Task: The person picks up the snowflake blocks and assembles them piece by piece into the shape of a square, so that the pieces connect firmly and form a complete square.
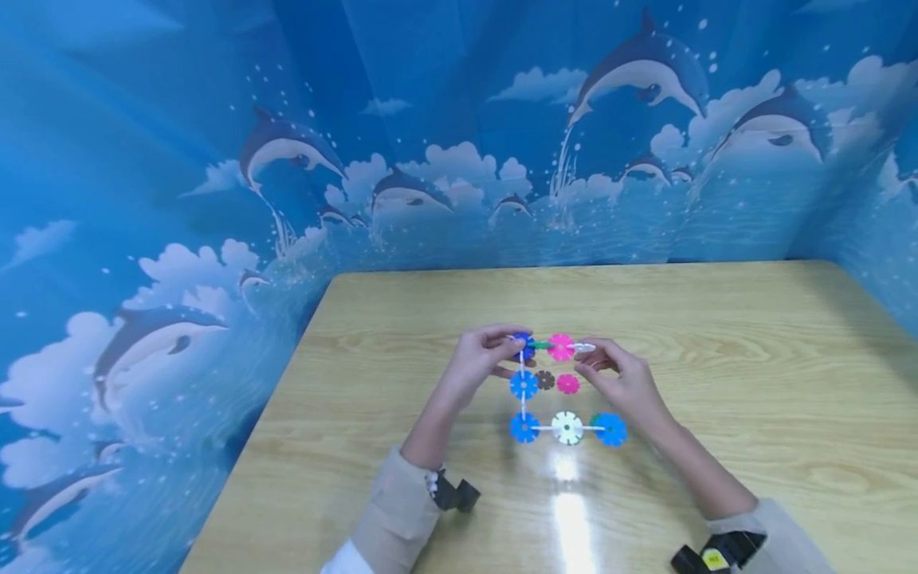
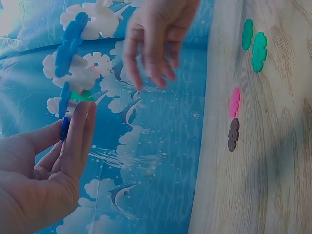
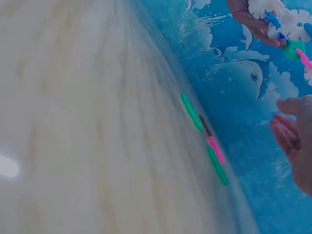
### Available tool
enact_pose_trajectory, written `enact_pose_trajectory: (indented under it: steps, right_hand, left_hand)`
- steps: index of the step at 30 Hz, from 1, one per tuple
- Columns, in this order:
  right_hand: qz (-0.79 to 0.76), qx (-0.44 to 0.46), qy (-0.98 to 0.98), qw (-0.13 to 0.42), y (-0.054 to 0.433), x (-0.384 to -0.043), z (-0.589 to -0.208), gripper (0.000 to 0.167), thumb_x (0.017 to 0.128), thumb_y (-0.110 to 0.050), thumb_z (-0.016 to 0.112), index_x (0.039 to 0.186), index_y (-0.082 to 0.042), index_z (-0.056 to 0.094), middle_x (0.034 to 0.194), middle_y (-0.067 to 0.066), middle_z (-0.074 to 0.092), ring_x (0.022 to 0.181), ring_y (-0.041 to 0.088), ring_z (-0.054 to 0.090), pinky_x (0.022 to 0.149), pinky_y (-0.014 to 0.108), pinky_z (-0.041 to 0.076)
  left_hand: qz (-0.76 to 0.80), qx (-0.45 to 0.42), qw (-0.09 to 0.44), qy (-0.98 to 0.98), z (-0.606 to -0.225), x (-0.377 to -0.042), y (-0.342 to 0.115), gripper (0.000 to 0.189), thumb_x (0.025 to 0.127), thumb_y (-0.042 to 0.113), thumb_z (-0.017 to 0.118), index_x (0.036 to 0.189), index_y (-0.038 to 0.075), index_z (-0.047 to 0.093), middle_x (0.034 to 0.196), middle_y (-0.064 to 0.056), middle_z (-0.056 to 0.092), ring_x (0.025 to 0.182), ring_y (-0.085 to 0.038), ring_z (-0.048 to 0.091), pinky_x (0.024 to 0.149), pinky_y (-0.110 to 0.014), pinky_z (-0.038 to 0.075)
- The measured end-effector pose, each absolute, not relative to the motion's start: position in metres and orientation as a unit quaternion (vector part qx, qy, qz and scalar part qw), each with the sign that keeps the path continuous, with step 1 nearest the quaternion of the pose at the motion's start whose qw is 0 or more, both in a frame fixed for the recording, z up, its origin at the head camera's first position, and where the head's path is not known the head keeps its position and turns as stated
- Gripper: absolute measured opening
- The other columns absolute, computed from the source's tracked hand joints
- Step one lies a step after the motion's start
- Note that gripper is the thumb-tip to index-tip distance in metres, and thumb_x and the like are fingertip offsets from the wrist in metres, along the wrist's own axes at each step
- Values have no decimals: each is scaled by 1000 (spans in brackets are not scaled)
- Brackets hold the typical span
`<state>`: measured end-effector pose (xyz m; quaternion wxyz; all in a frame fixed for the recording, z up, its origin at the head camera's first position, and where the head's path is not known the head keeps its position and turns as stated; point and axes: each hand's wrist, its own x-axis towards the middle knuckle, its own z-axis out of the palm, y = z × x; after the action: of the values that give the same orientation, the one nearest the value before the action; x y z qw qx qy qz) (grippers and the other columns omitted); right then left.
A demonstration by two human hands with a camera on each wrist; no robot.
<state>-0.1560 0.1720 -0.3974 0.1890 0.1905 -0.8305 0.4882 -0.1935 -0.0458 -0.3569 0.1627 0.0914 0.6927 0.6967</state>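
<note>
Over the desk (image 1: 358,383), your left grip (image 1: 473,363) pinches the joined chain (image 1: 523,385); your right grip (image 1: 624,379) is loose, empty. Four discs (image 2: 235,102) seem left unjoined to it.

Pinches a chain of linked discs (image 1: 523,385) at a dark blue disc (image 1: 529,348) with the left hand (image 1: 476,363); holds the right hand (image 1: 625,380) just beside its upper white end, above a wood-grain desk (image 1: 402,319), facing a dolphin-printed backdrop (image 1: 459,207).
</note>
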Motion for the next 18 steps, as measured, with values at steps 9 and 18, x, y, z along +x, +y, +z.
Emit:
enact_pose_trajectory:
  steps: [9, 18]
  right_hand:
    - [483, 159, -856, 94, 189, -181, -459, 35, 78, 3, 70, 110, 7, 57, 89, 14, 62, 77, 23, 59, 66, 22, 53]
    - [413, 142, -897, 65, 189, -185, -470, 37, 77, -12, 75, 109, 2, 63, 86, 3, 54, 72, 15, 51, 61, 22, 49]
  left_hand:
    - [695, 99, 164, 693, -357, -194, -44, 26, 89, 11, 61, 115, 5, 62, 91, -11, 67, 88, -28, 64, 69, -34, 56]
    - [696, 111, 169, 689, -359, -193, -44, 28, 90, 10, 60, 117, 2, 61, 92, -12, 67, 84, -24, 65, 69, -34, 56]
